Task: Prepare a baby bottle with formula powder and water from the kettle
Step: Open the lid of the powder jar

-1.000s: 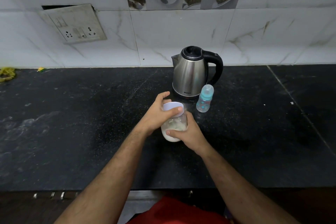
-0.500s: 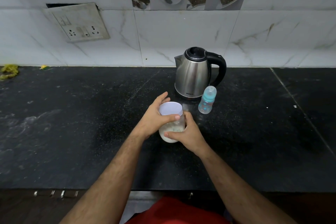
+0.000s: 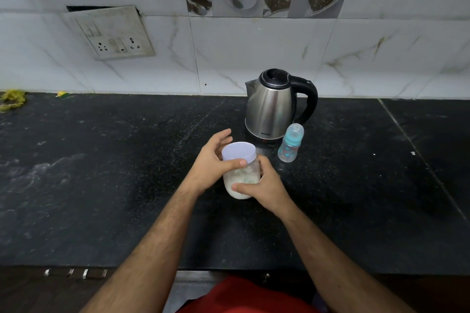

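- The left hand wraps the lid of the formula jar, thumb across its front edge, fingers curled behind.
- The right hand clamps the jar's clear body, holding it on the black counter; white powder fills its lower part.
- Judged step: unscrewing the lid, which is still seated.
- The next move calls for a firm counter-twist, then lifting the lid straight up so powder is not flicked out.
- The baby bottle stands upright and capped, just right of the jar, apart from it.
- The kettle sits behind, close beside the bottle, lid closed, handle to the right.
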The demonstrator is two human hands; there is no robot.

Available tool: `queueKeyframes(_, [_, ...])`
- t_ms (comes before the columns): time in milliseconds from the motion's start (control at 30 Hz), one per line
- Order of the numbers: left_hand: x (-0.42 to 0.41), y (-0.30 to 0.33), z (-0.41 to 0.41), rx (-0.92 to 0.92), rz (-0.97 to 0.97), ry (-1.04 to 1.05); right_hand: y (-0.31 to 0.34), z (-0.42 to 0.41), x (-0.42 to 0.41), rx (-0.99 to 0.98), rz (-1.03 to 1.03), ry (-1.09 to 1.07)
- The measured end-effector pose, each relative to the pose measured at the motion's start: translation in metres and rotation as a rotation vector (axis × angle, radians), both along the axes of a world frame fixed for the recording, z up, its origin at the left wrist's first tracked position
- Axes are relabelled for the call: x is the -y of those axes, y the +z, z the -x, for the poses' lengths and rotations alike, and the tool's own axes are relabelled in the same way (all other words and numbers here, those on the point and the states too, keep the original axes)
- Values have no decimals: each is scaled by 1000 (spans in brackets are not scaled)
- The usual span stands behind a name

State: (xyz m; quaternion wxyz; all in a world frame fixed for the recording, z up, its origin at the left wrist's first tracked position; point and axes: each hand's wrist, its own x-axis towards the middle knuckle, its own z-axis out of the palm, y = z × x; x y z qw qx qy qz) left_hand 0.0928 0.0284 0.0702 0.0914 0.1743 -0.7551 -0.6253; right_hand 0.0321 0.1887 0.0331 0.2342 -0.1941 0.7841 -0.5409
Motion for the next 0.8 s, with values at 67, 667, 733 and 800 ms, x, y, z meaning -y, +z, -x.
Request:
queueKeyframes(67, [-3, 0, 3, 7, 69, -36, 0, -3, 2, -10, 0, 15])
queueKeyframes(667, [-7, 6, 16, 24, 500, -112, -2, 5, 1, -92, -65, 0])
queueKeyframes(733, [-5, 4, 18, 55, 528, -148, -3, 7, 0, -92, -76, 9])
queueKeyframes(800, [-1, 4, 19, 82, 549, -141, -6, 9, 0, -97, -86, 6])
